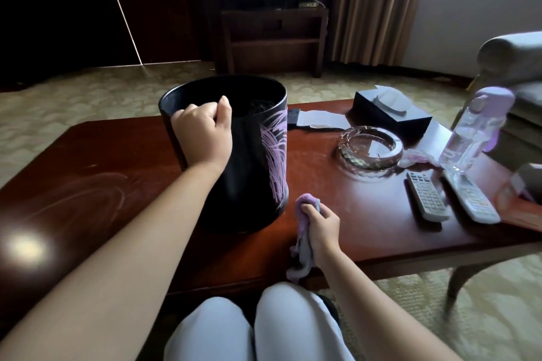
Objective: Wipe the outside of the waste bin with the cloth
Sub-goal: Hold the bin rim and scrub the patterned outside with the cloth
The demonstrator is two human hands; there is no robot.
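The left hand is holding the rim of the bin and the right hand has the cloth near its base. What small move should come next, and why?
Probably press the cloth against the waste bin low on its wall and wipe upward. The right hand grips the cloth bunched beside the base, seemingly not on the wall yet, while the left hand grips the rim, steadying the bin.

The glossy reddish-brown wooden bench (pixel 117 184) carries a black cylindrical waste bin (pixel 249 179) at centre, and at right a clear glass ashtray (pixel 370 147), black tissue box (pixel 390 117), two white remotes (pixel 426 195) and a clear plastic bottle (pixel 466 138).

Both hands (pixel 202 138) (pixel 321 224) curled, gripping.
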